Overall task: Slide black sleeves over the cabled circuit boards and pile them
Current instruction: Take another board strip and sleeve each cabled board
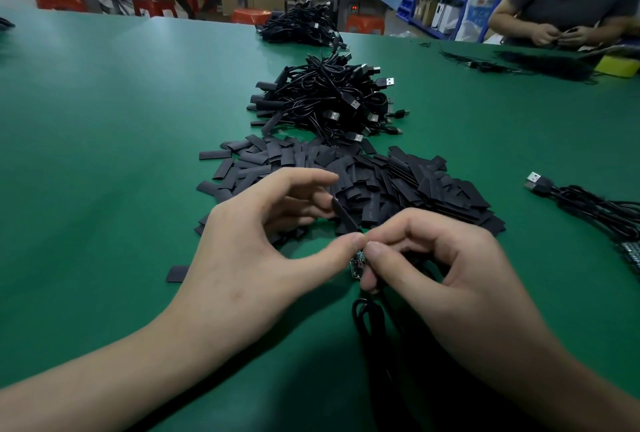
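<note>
Left hand (263, 241) pinching a black sleeve (344, 218), right hand (450, 268) pinching a circuit board (356, 266), sleeve heap (398, 182) at twelve o'clock, loose cables (595, 209) at three o'clock

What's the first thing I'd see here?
Two hands in the front middle: the left hand pinches a black sleeve, the right hand pinches a tiny circuit board. Just behind them lies a big heap of sleeves on the green table, and beyond it a tangled pile of cables.
</note>
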